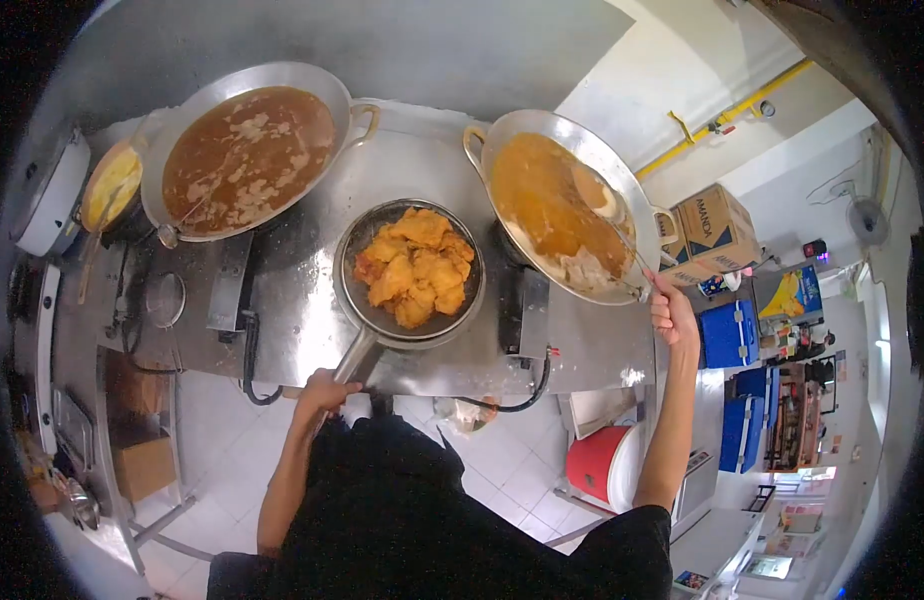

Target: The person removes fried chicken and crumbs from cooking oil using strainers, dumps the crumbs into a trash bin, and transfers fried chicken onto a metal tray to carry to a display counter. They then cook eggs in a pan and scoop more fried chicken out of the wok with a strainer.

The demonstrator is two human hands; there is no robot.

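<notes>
My left hand (pixel 327 392) is wrapped round the handle of a large metal strainer (pixel 358 352). Golden-brown fried pieces (pixel 414 268) are heaped in its mesh bowl, which is over the steel counter between two woks. On the right, my right hand (pixel 672 312) grips a thin, long-handled metal utensil (pixel 630 248) that reaches into the right wok (pixel 630 190). Its rounded head (pixel 596 192) appears partly sunk in the amber oil (pixel 532 190); whether it is a ladle or a skimmer I cannot tell. Pale foam floats near that wok's front edge.
At the left, another wok (pixel 327 90) holds darker brown liquid with foam patches. Beside it are a pan of yellow liquid (pixel 114 185) and a small strainer (pixel 166 300). Black hoses (pixel 250 360) hang at the counter's front edge. Cardboard boxes (pixel 717 228) and blue coolers (pixel 729 335) stand right.
</notes>
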